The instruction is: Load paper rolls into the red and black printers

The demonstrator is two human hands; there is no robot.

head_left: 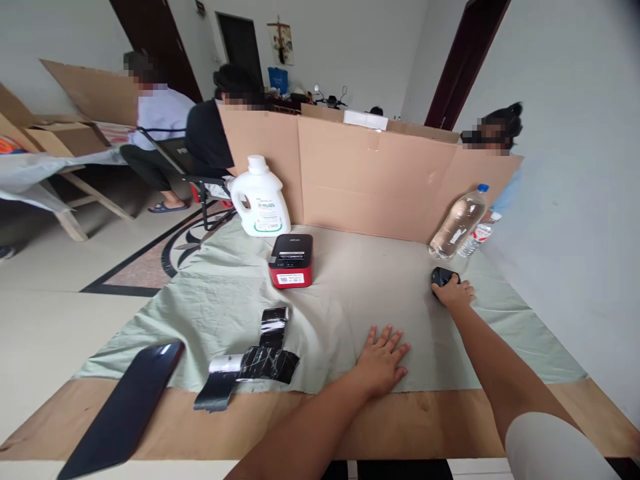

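Under your right hand (453, 291) lies a small black device (441, 275), fingers curled over it, just short of the tilted water bottle (459, 223). Your left hand (381, 358) lies flat and spread on the bench cloth (345, 300), likely bracing you, with the red printer (291, 261) beyond it.

Right hand (453, 291) hides most of the small black object (441, 275); dark phone (125, 407) cut off at btm edge.
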